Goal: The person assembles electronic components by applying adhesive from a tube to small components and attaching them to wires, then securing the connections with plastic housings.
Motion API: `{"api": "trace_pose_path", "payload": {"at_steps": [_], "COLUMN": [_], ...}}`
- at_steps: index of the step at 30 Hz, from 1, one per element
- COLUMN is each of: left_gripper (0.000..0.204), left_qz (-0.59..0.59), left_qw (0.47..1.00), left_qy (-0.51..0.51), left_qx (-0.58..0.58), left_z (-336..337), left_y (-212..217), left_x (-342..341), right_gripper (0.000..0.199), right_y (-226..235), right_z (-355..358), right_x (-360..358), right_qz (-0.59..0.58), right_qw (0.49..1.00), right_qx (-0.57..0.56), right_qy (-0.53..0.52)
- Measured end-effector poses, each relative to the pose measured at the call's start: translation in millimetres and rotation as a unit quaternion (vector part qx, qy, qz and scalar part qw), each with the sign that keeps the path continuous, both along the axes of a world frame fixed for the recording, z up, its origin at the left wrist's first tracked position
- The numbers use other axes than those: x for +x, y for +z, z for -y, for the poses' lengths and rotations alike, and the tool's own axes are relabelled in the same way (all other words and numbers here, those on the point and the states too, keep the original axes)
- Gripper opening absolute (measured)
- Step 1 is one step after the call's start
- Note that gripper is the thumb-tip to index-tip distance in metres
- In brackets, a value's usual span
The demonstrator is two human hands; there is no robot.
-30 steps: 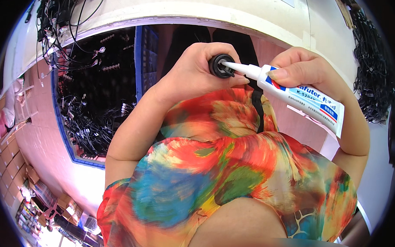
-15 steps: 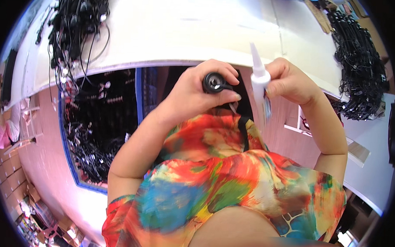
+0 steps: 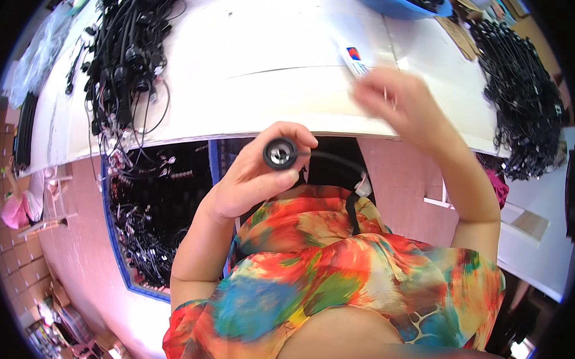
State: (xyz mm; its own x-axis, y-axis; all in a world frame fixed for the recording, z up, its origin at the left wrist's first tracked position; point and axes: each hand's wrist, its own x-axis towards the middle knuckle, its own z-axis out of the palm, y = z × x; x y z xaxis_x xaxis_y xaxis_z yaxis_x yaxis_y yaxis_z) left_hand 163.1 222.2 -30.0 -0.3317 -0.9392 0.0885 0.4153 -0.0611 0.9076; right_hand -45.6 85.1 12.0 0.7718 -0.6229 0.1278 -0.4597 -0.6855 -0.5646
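Observation:
My left hand (image 3: pixel 246 181) is wrapped round a black cylindrical part (image 3: pixel 281 154) with a shiny metallic centre, its open end facing up. A thin dark cable (image 3: pixel 339 161) leaves it to the right and ends in a small white connector (image 3: pixel 363 186) over my lap. Over the white table, my right hand (image 3: pixel 395 101) is smeared by motion. Just beyond its fingertips lies a white squeeze bottle (image 3: pixel 355 59) with a coloured label and a nozzle that fades into the white surface. Whether the fingers still touch the bottle is unclear.
Bundles of black cables (image 3: pixel 124 53) lie on the left of the table (image 3: pixel 271 96), and another heap (image 3: pixel 518 99) on the right. A blue basin (image 3: pixel 401 5) stands at the back. Beneath the table edge, a blue-rimmed bin (image 3: pixel 122 278) contains dark cables.
My right hand has carried the squeeze bottle from above my lap forward to the table. My left hand has shifted slightly left and nearer with the black part, and its cable now shows.

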Motion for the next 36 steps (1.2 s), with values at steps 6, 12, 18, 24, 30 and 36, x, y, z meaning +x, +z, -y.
{"api": "trace_pose_path", "payload": {"at_steps": [6,12,18,24,30,36], "left_gripper": [0.031,0.036,0.034,0.033,0.034,0.028], "left_qz": [-0.064,-0.008,0.022,0.060,0.060,0.071], "left_qw": [0.993,0.990,0.986,0.983,0.986,0.985], "left_qy": [0.085,0.119,0.116,0.113,0.114,0.089], "left_qx": [-0.041,-0.079,-0.120,-0.134,-0.109,-0.132], "left_z": [12.9,17.6,24.4,25.3,24.5,16.5], "left_y": [7.3,10.8,18.9,13.7,13.9,12.4], "left_x": [-8.4,-25.3,-29.8,-33.0,-31.6,-26.2], "right_gripper": [0.049,0.039,0.025,0.022,0.027,0.032], "right_y": [-134.1,-179.6,-270.9,-196.7,-234.5,-285.2], "right_z": [-58.1,-79.4,-52.5,-71.6,-73.1,-75.8], "right_x": [-9.2,35.7,26.0,39.8,44.1,53.7], "right_qz": [-0.024,0.204,0.097,0.267,0.152,0.128], "right_qw": [0.921,0.790,0.868,0.795,0.918,0.936], "right_qx": [0.386,0.575,0.478,0.543,0.352,0.307], "right_qy": [0.037,0.048,0.092,0.050,0.102,0.112]}}
